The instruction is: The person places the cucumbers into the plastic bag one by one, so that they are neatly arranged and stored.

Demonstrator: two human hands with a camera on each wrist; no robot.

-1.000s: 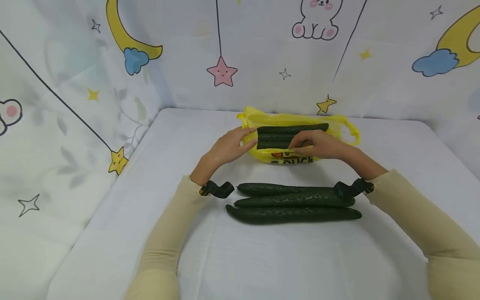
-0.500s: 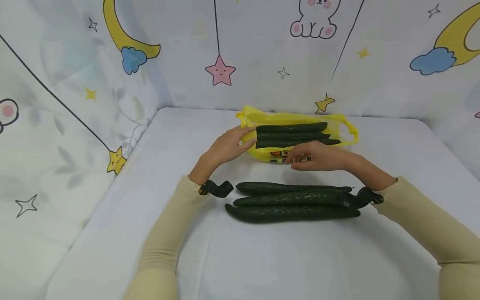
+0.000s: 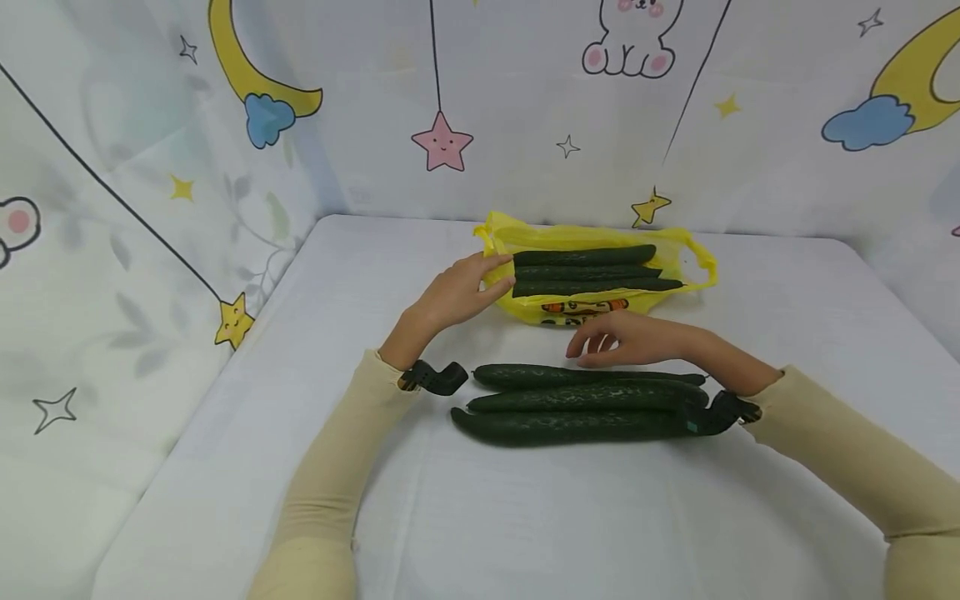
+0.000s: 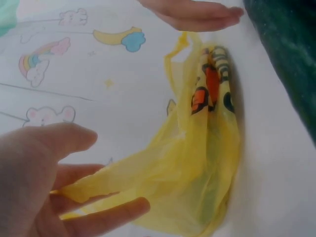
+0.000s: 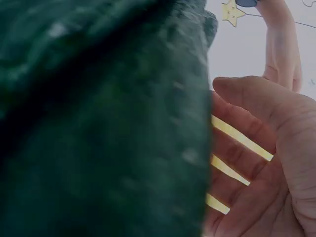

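Note:
In the head view, a yellow plastic bag [image 3: 530, 311] with printed lettering lies on its side at the back of the table. Three dark green cucumbers [image 3: 588, 257] show in its mouth. My left hand [image 3: 453, 296] is at the bag's left end; in the left wrist view a strip of the bag [image 4: 143, 168] runs between its spread, mostly straight fingers. Three more cucumbers [image 3: 585, 397] lie side by side in front of the bag. My right hand [image 3: 637, 340] hovers just behind them, fingers loosely bent and holding nothing. A blurred cucumber [image 5: 138, 138] fills much of the right wrist view.
A white cloth covers the table [image 3: 525, 517]. Behind it hangs a printed cloth backdrop [image 3: 517, 83] with moons, stars and a bear. Small black wrist cameras sit on the left wrist [image 3: 438, 379] and right wrist [image 3: 720, 414].
My right hand has left the bag's mouth and come toward the person, to just above the farthest loose cucumber. My left hand stays at the bag.

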